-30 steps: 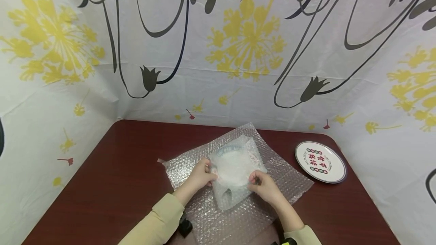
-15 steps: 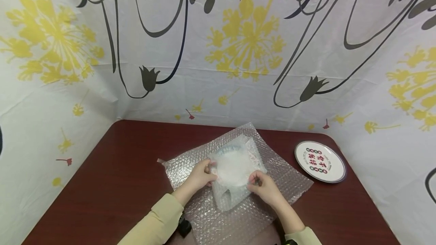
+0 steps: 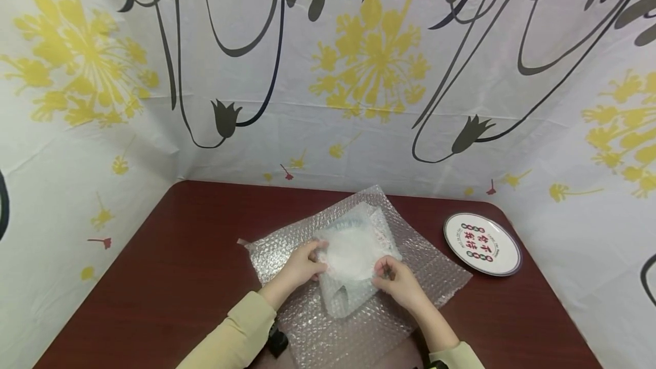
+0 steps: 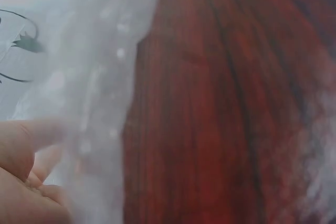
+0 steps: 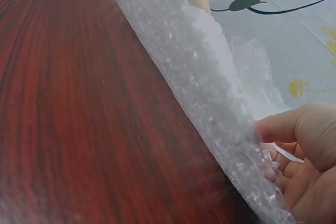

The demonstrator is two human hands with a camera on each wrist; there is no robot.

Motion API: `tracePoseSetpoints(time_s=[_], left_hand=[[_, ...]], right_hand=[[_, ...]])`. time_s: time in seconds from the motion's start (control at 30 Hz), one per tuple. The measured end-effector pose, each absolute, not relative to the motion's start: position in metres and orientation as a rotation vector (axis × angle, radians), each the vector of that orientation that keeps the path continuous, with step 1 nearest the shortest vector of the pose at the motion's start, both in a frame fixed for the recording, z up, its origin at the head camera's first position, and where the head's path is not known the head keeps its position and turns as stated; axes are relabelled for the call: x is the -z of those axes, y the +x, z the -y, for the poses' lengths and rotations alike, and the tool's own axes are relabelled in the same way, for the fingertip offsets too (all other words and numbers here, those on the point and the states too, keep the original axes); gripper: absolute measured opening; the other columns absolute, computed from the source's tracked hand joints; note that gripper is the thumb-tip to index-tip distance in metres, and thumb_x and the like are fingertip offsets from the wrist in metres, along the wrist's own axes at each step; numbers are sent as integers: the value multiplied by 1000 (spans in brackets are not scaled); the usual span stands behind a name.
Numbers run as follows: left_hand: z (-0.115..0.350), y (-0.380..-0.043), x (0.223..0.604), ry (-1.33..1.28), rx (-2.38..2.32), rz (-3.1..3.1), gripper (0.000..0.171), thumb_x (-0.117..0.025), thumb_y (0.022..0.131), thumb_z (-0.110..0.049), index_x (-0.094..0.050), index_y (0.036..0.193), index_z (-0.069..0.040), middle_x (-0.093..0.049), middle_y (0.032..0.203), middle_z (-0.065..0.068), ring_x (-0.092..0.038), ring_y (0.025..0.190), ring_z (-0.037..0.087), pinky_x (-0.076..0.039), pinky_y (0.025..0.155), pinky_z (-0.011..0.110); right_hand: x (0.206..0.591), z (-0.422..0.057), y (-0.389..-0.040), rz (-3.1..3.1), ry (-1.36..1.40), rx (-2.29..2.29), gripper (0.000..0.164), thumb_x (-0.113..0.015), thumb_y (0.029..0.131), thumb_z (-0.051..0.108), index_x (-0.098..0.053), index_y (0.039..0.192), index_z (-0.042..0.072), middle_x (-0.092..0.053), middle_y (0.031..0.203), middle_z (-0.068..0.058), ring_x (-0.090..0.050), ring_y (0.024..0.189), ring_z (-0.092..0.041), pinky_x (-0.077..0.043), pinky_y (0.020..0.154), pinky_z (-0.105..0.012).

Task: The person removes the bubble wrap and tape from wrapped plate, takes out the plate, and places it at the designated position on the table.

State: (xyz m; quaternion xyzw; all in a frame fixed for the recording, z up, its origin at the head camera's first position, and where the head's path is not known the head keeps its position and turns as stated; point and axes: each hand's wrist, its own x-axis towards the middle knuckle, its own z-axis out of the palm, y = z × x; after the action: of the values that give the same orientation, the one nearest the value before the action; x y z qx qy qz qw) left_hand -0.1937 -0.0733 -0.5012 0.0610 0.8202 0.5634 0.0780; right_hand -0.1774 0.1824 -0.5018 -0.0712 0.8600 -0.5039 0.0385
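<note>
A white round plate (image 3: 351, 252) shows through a cloudy, translucent bubble-wrap bag (image 3: 340, 300). My left hand (image 3: 299, 265) grips the bag's left edge between thumb and fingers. On the opposite side, my right hand (image 3: 400, 281) pinches the lower right edge. Under the wrapped plate, a larger sheet of bubble wrap (image 3: 353, 335) lies spread out. In the right wrist view, the thumb and curled fingers of my right hand (image 5: 310, 156) close on the bag's bubbled edge (image 5: 210, 103). The left wrist view catches my left hand (image 4: 26, 177) beside the blurred wrap (image 4: 100, 103).
An unwrapped white plate (image 3: 483, 245) with red lettering and a dark rim lies at the table's right side. The dark red wooden table (image 3: 169, 278) reaches back to a wall covering (image 3: 328, 152) printed with flowers. A black wrist device (image 3: 277, 341) sits by the left sleeve.
</note>
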Motion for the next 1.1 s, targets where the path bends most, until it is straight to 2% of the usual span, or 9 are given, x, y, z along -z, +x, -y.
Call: tracePoseSetpoints(time_s=[0.23, 0.47, 0.7, 0.93, 1.1], left_hand=[[74, -194, 501, 186, -1683, -2459, 63, -68, 77, 5, -51, 137, -8, -45, 77, 7, -52, 58, 15, -54, 54, 28], [74, -196, 501, 233, -1698, -2443, 76, -66, 78, 9, -39, 146, -9, -46, 72, 7, -54, 58, 15, -54, 55, 30], [75, -195, 500, 222, -1734, -2411, 81, -65, 78, 10, -33, 149, -11, -46, 68, 7, -53, 56, 16, -54, 55, 33], [77, -195, 498, 195, -1767, -2354, 85, -65, 78, 8, -29, 151, -15, -51, 71, 9, -57, 57, 18, -54, 54, 32], [78, -197, 501, 192, -1789, -2330, 85, -66, 79, 7, -27, 152, -15, -53, 74, 10, -58, 58, 18, -55, 54, 33]], right_hand=[[501, -183, -178, -2609, -185, 1576, 28, -74, 74, -3, -62, 97, 7, -57, 88, -4, -44, 61, -15, -40, 51, -24], [501, -185, -178, -2624, -202, 1572, 39, -76, 72, -2, -63, 108, 8, -57, 93, -5, -46, 61, -16, -42, 50, -25], [498, -187, -176, -2723, -208, 1514, 43, -79, 70, 0, -64, 108, 12, -56, 98, -6, -47, 62, -16, -43, 49, -26], [494, -192, -176, -2843, -205, 1496, 43, -80, 69, -1, -61, 106, 9, -51, 99, -10, -46, 60, -15, -42, 48, -26], [496, -197, -179, -2878, -234, 1549, 49, -80, 68, -4, -60, 111, 4, -50, 104, -13, -45, 58, -13, -42, 45, -26]])
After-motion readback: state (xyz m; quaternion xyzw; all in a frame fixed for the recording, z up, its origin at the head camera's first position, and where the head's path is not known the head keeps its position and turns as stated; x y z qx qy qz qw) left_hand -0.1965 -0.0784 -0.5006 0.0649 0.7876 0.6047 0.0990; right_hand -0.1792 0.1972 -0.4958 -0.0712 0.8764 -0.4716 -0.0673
